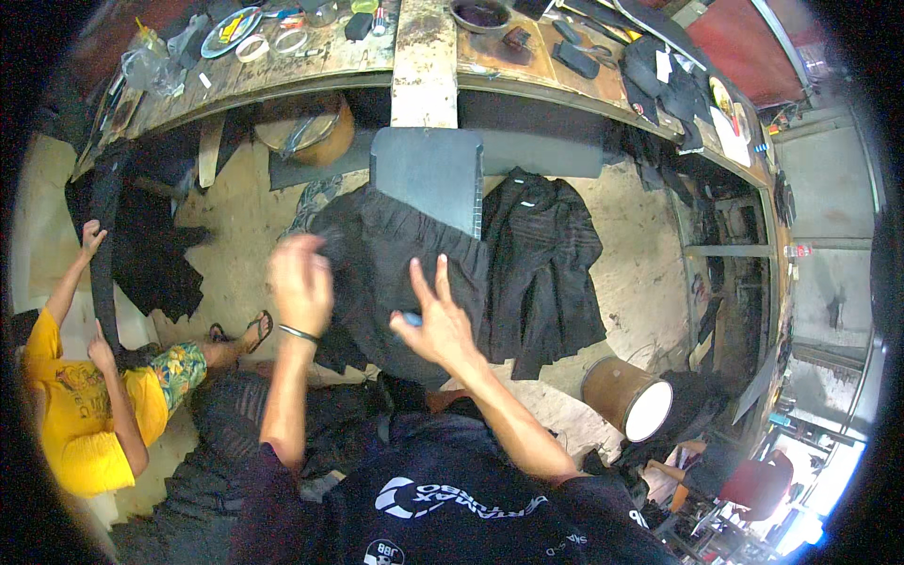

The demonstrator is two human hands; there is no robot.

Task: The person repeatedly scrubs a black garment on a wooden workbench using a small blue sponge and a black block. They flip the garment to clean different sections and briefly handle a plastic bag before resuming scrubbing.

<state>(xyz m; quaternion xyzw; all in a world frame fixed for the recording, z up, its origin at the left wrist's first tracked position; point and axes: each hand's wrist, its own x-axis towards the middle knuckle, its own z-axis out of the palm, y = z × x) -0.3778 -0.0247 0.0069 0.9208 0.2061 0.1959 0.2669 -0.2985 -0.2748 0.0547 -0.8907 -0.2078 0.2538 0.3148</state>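
A black garment (386,292) with a gathered elastic waistband lies spread in front of me, its upper part over a smooth dark grey board (424,165). My left hand (301,287) is at the garment's left edge, its fingers smeared by motion. Above the garment's middle is my right hand (438,325), two fingers stretched out in a V. A small blue thing (407,320), too little of it visible to name, is held at that hand's thumb and palm. Right of the garment lies a black long-sleeved top (537,273).
A wooden workbench (339,61) with tape rolls, a plate and tools curves across the far side. At the left a person in a yellow shirt (94,405) handles dark cloth (151,254). A brown drum (626,395) lies right, and black cloth (226,443) is heaped nearby.
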